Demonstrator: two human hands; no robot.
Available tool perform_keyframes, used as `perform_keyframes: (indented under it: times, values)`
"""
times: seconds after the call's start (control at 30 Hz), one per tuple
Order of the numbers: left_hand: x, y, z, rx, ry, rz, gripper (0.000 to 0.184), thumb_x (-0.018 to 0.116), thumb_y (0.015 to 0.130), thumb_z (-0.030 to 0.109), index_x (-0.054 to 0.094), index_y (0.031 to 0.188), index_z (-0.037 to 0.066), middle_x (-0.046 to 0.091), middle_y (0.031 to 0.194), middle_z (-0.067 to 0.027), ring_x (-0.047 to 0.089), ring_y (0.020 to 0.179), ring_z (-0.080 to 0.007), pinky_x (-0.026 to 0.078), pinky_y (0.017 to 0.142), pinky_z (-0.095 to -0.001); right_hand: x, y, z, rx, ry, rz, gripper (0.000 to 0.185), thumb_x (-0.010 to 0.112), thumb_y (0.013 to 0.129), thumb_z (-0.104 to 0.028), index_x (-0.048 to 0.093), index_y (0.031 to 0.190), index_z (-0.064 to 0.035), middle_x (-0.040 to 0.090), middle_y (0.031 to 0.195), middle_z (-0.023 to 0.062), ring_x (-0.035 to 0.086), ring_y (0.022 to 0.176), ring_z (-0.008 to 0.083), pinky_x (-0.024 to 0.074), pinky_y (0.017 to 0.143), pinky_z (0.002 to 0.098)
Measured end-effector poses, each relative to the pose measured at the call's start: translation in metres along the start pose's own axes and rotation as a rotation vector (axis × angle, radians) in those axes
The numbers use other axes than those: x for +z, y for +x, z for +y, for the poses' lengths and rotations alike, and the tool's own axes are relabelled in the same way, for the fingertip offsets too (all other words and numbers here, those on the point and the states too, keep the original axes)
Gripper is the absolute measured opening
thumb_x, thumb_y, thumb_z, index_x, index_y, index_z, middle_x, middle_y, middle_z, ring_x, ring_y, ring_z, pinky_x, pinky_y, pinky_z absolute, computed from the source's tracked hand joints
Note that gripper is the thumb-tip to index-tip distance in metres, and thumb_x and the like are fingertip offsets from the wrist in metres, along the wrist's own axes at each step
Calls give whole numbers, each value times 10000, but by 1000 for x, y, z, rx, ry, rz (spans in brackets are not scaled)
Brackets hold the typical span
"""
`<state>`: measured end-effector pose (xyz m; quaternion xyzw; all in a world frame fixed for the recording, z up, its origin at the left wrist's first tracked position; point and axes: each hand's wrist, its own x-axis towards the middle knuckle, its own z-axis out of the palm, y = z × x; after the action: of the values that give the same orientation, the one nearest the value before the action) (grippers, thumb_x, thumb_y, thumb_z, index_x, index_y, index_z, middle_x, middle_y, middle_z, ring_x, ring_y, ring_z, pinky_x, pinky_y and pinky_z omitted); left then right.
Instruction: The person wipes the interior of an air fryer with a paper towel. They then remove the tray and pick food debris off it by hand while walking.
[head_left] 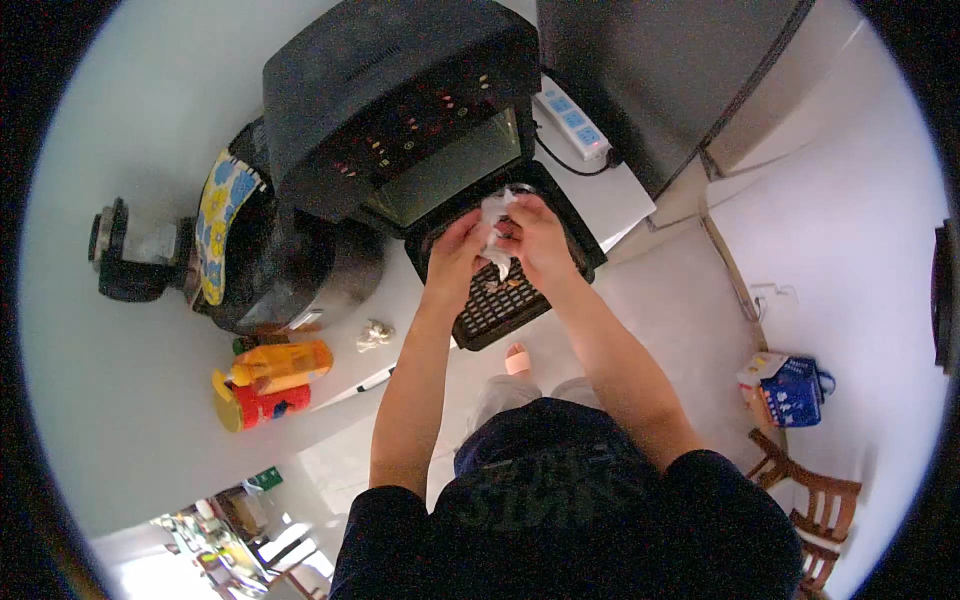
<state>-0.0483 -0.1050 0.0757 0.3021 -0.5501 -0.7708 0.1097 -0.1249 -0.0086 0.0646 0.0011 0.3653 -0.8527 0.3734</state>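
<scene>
My left hand (455,250) and my right hand (540,240) come together over a black tray with a slotted grid (490,322). Both are closed on a crumpled white tissue (497,210), one from each side, and its loose end hangs down between them. A few small brownish bits lie on the grid below, too small to name. The tray juts out in front of a large black countertop oven (370,80) with a glass window and a lit panel of coloured symbols. My hands hide part of the tray.
Left of the oven stands a round black cooker (340,265) with a blue-and-yellow floral cloth (222,215) on it. An orange bottle (285,367) and a red container (275,403) are nearer. A white power strip (573,118) lies at right; a blue package (795,390) and wooden chair (825,490) stand beyond.
</scene>
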Motion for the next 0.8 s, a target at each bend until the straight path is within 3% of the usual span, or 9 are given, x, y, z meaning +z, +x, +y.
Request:
perform_keyframes:
  times: [0.07, 0.13, 0.27, 0.3, 0.53, 0.6, 0.67, 0.73, 0.8]
  values:
    - [-17, 11, 3, 154, 173, -7, 287, 557, 841, 162, 545, 1098, 35, 586, 961, -43, 552, 803, -100, 458, 690, -245, -3, 1, 7, -46, 2, -48, 192, 539, 846, -169, 476, 1007, -85, 554, 979, 50, 560, 865, 175, 481, 735, 318]
    - [-35, 21, 8, 99, 320, 41, 252, 538, 843, 138, 551, 1064, 18, 590, 934, -48, 559, 774, -113, 459, 670, -242, 5, -9, -3, -45, -104, -51, 259, 515, 860, -189, 470, 1084, -68, 556, 1035, 62, 565, 904, 187, 476, 768, 323]
    - [-34, 40, 25, 111, -17, 256, 197, 455, 848, 81, 554, 1006, 17, 588, 918, -64, 573, 776, -155, 469, 643, -258, -8, -36, -19, -36, -158, 37, 295, 494, 868, -194, 479, 1120, -41, 566, 1075, 92, 571, 904, 191, 476, 776, 314]
    - [-51, 54, 23, 195, 180, 161, 225, 463, 852, 127, 542, 1031, 15, 588, 912, -75, 577, 796, -170, 477, 667, -290, -27, -40, -18, -43, -168, 34, 273, 500, 865, -199, 509, 1086, -37, 582, 1032, 92, 573, 877, 185, 475, 768, 308]
    - [-41, 77, 33, -29, 113, 329, 415, 543, 832, 387, 562, 1058, 39, 591, 930, -98, 565, 846, -205, 439, 726, -331, -104, -76, -32, -109, -356, 291, 217, 512, 870, -222, 566, 1001, -58, 613, 930, 78, 583, 775, 143, 480, 696, 263]
    - [-46, 88, 28, 188, 293, 345, 487, 566, 803, 444, 567, 1052, 26, 600, 949, -95, 566, 853, -208, 441, 722, -334, -115, -77, -36, -98, -406, 325, 200, 504, 877, -208, 569, 991, -58, 616, 915, 74, 579, 766, 136, 472, 687, 256]
    - [-68, 127, 22, 188, 395, 367, 438, 564, 810, 416, 581, 1048, 49, 610, 972, -103, 576, 866, -228, 446, 719, -341, -131, -72, -38, -130, -428, 315, 198, 499, 880, -204, 569, 991, -56, 617, 909, 76, 579, 766, 140, 470, 687, 259]
    - [-76, 146, 12, 379, 1037, 252, 345, 544, 832, 358, 593, 1053, 98, 617, 982, -106, 579, 896, -257, 441, 745, -370, -138, -65, -40, -152, -460, 299, 196, 494, 883, -200, 569, 991, -54, 618, 904, 77, 580, 766, 144, 469, 686, 261]
    - [-66, 160, -18, 296, 1608, 284, 321, 437, 887, 289, 542, 1128, 106, 525, 1165, -104, 478, 1072, -304, 396, 887, -398, -140, -53, -48, -250, -571, 300, 188, 485, 888, -185, 565, 983, -43, 620, 896, 68, 580, 770, 137, 463, 667, 258]
